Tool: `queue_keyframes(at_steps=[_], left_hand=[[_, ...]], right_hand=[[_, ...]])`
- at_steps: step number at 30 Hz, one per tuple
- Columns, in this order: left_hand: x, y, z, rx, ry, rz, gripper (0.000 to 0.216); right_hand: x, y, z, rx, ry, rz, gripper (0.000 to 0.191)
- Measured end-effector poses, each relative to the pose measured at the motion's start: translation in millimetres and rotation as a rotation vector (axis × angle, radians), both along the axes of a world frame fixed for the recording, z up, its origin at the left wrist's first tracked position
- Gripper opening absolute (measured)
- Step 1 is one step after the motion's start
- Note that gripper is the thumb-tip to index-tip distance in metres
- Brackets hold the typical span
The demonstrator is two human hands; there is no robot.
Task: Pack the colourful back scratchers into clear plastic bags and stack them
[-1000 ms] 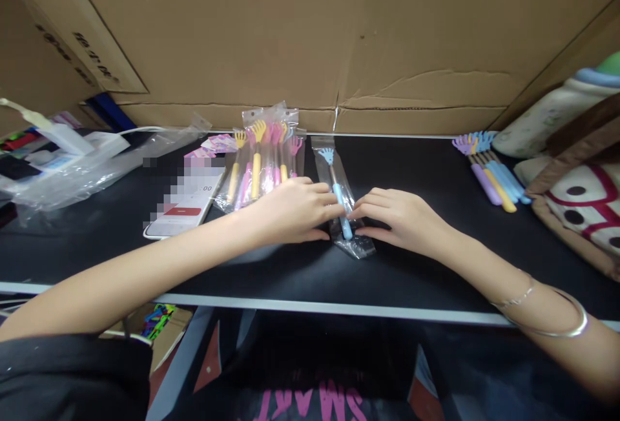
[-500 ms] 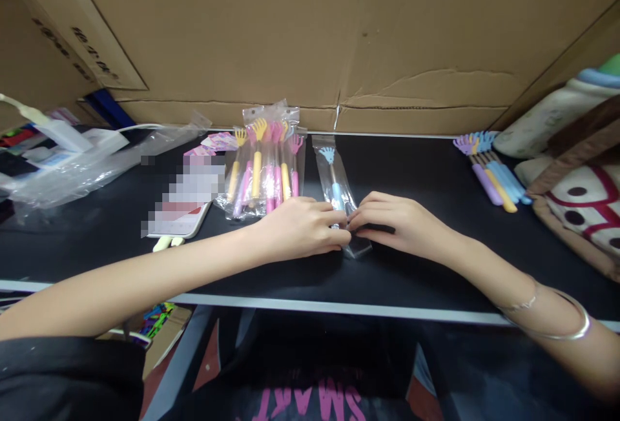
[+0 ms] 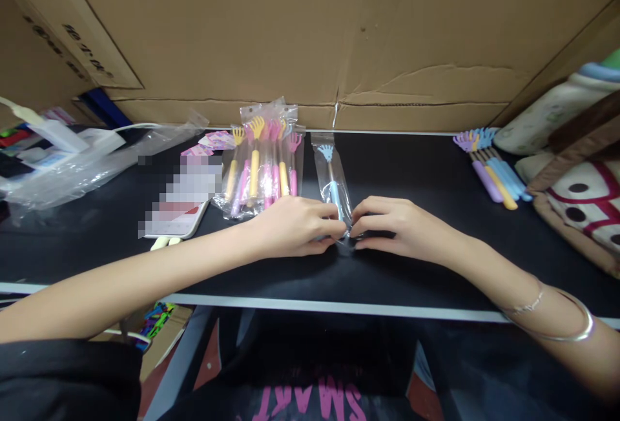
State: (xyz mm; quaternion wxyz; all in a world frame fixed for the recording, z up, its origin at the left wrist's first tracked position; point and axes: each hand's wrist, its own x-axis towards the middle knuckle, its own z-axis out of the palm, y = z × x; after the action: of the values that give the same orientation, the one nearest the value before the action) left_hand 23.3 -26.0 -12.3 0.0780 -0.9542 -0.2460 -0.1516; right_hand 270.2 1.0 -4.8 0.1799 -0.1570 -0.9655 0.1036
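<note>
A light-blue back scratcher (image 3: 334,190) with a hand-shaped head lies in a clear plastic bag (image 3: 343,181) in front of me. My left hand (image 3: 305,227) is at the bag's lower left, with bent fingers closed on its lower end and covering part of the handle. From the other side, my right hand (image 3: 400,224) reaches the bag's lower right edge. Its fingers are bent but spaced apart, and nothing shows between them. Left of this bag lies a pile of bagged back scratchers (image 3: 261,166) in yellow, pink and purple.
Unbagged back scratchers (image 3: 494,169) lie at the right, beside a brown bag (image 3: 571,208) and a bottle (image 3: 542,111). At the left are a phone (image 3: 186,205) with a cable, pink cards (image 3: 213,142) and loose plastic wrap (image 3: 97,172). Cardboard (image 3: 300,33) walls the back.
The bag's lower end, which stuck out to the lower right, is now drawn in between my hands. My right fingers have spread slightly, and the scratcher's handle shows more.
</note>
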Motion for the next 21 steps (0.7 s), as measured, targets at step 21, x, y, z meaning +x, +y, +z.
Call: queue_keyframes(at_steps=[21], left_hand=[[0.0,4.1,-1.7,-0.318,-0.222,0.070,0.018]], right_hand=[[-8.3,1.8,-5.2,-0.283,0.140,-0.112,0.018]])
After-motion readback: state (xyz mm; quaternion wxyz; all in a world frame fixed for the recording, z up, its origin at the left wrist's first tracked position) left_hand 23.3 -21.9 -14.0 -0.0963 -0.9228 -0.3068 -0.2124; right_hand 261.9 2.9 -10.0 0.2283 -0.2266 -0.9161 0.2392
